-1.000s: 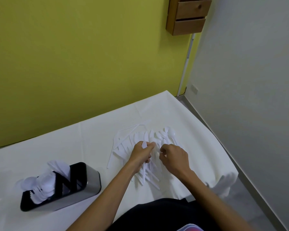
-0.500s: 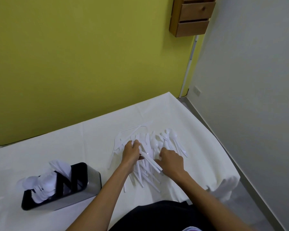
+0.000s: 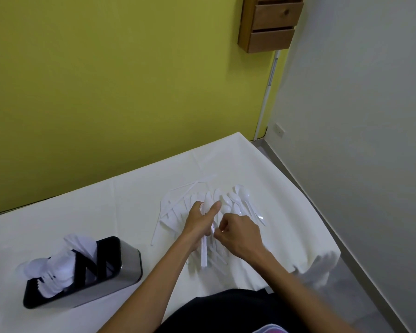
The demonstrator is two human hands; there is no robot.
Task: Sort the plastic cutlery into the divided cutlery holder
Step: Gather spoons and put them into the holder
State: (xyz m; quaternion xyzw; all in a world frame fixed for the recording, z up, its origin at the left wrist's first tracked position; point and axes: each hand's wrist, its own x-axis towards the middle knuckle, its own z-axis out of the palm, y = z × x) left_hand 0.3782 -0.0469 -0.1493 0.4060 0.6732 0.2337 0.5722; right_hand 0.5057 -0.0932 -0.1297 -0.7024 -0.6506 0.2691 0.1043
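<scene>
Left hand point(image 3: 198, 224) clamped round cutlery bundle point(image 3: 204, 257) above pile point(image 3: 238, 200), right end of table point(image 3: 135, 195). Right hand point(image 3: 240, 234) curled alongside; grip indeterminate.

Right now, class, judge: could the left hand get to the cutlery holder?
Probably yes: the left hand, gripping a cutlery bundle, has only bare tablecloth between it and the cutlery holder on its own side.

wooden drawer unit point(image 3: 271, 22) on yellow wall point(image 3: 106, 80).
</scene>
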